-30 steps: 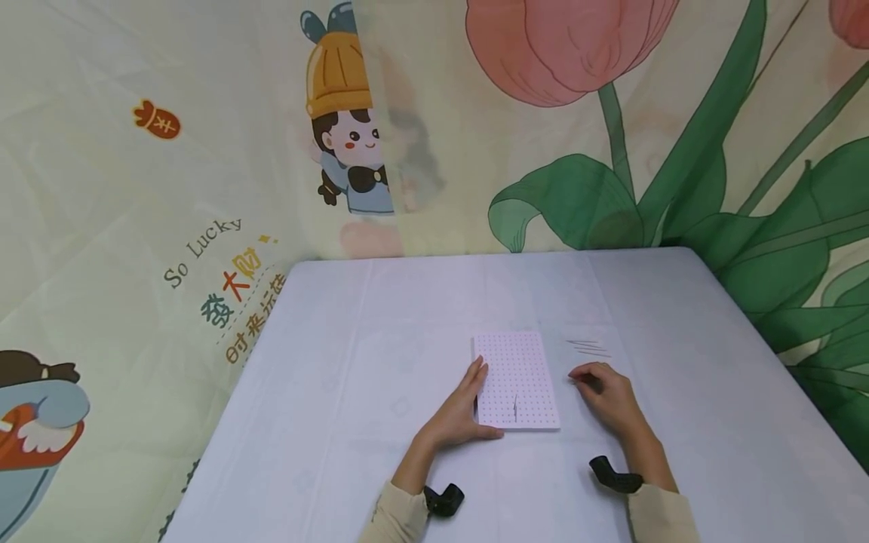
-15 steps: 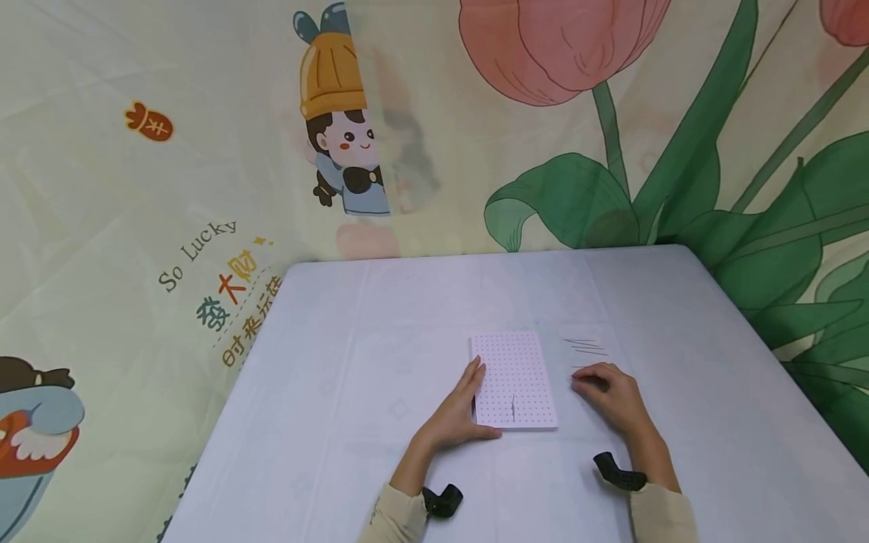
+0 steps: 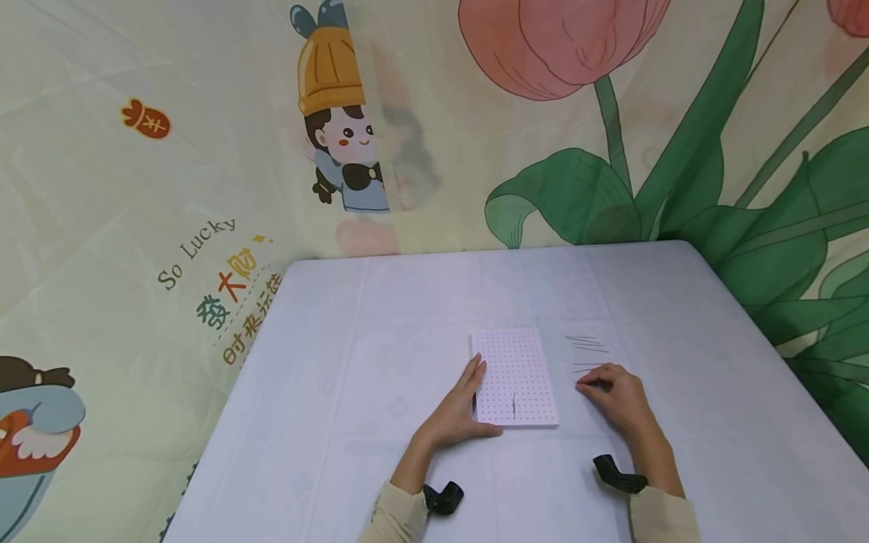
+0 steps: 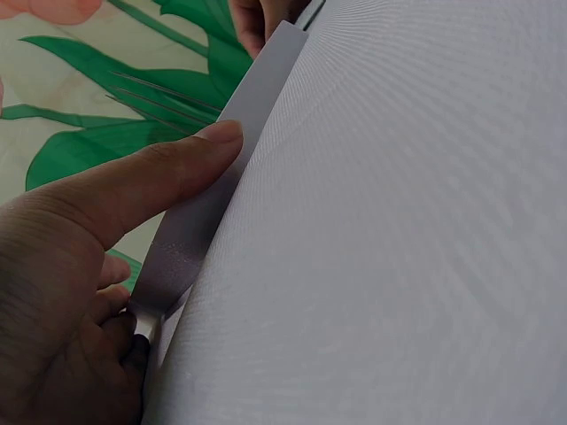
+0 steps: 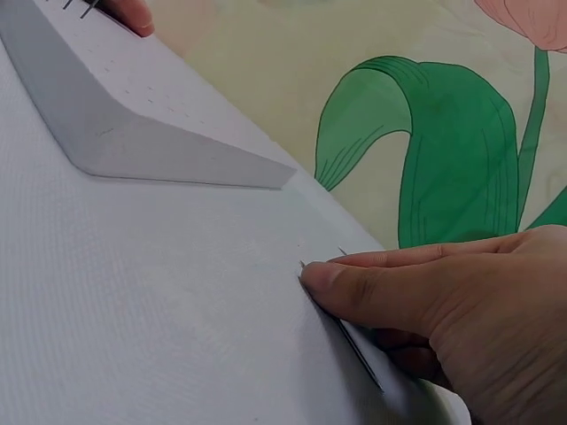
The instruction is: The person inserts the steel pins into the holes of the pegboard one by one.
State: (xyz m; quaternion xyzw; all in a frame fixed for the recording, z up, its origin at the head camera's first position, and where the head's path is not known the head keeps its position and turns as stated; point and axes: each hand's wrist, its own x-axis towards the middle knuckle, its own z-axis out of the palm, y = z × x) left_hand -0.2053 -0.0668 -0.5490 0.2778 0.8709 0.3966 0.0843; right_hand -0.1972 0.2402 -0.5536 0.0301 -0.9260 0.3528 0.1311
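Note:
A white pegboard (image 3: 516, 369) with rows of small holes lies on the table. Several thin metal needles (image 4: 159, 97) stand upright in it near its front edge. My left hand (image 3: 453, 411) holds the board's near left corner, thumb (image 4: 190, 168) along the front side and fingers at the left side. To the right of the board, my right hand (image 3: 614, 392) pinches a thin needle (image 5: 302, 264) between thumb and forefinger, low over the cloth; most of its length is hidden. More needles (image 3: 587, 344) lie flat just beyond that hand, two of them right by its fingers.
A white cloth (image 3: 400, 324) covers the table. Behind it hangs a backdrop (image 3: 434, 136) printed with a tulip and cartoon figures. Black wrist mounts (image 3: 444, 499) sit at both sleeves.
My right hand has shifted slightly toward the right and the near side, and two loose needles show beside its fingers. My left hand stays on the board.

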